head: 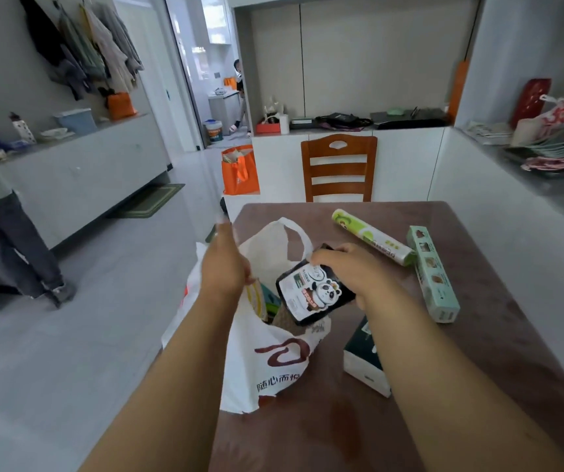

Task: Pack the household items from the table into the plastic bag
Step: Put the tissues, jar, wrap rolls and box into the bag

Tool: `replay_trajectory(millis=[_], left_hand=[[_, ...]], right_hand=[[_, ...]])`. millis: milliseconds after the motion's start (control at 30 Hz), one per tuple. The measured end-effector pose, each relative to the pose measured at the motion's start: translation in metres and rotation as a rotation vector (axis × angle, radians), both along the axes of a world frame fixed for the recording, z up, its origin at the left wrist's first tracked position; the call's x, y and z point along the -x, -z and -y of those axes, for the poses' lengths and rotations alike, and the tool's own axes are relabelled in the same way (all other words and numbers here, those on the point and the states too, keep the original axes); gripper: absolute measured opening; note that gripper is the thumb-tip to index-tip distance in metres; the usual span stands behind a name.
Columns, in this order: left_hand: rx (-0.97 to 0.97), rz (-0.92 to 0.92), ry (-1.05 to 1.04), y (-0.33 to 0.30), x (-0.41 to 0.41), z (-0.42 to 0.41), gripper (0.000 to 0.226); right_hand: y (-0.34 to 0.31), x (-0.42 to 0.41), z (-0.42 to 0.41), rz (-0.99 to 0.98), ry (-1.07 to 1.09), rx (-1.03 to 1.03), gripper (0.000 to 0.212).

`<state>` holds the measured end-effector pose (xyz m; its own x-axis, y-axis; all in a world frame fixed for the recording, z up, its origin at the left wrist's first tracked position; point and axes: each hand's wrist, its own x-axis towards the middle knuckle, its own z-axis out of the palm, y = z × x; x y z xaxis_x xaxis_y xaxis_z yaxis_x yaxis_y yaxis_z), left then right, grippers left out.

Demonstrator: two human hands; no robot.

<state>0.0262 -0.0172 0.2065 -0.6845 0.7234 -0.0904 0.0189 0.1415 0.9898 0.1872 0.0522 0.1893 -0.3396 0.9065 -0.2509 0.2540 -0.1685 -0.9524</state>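
A white plastic bag [270, 366] with dark red print stands open at the left edge of the brown table [341, 430]. My left hand [224, 264] grips the bag's left rim and holds it open. My right hand [352, 270] holds a black pack with a panda picture [311, 294] tilted over the bag's mouth. Several items show inside the bag, partly hidden. On the table lie a green-and-white roll [372, 238], a long pale green box [432, 274] and a dark green and white box [364, 359] partly hidden by my right forearm.
A wooden chair [338, 168] stands at the table's far side. An orange bag [239, 170] sits on the floor beyond the table. A person stands at the far left [8, 233]; another is in the doorway [239, 97]. A counter with bags [553, 144] runs along the right.
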Motion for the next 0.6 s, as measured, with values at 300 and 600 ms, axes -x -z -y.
replay_trajectory(millis=[300,600], left_hand=[[-0.168,0.257,0.013,-0.022,0.001,0.03,0.074],[-0.147,0.328,0.073,-0.014,0.001,0.021,0.077]], right_hand=[[0.046,-0.018,-0.032,0.569,0.446,-0.188,0.077],[0.141,-0.027,-0.031,0.862,0.355,0.222,0.113]])
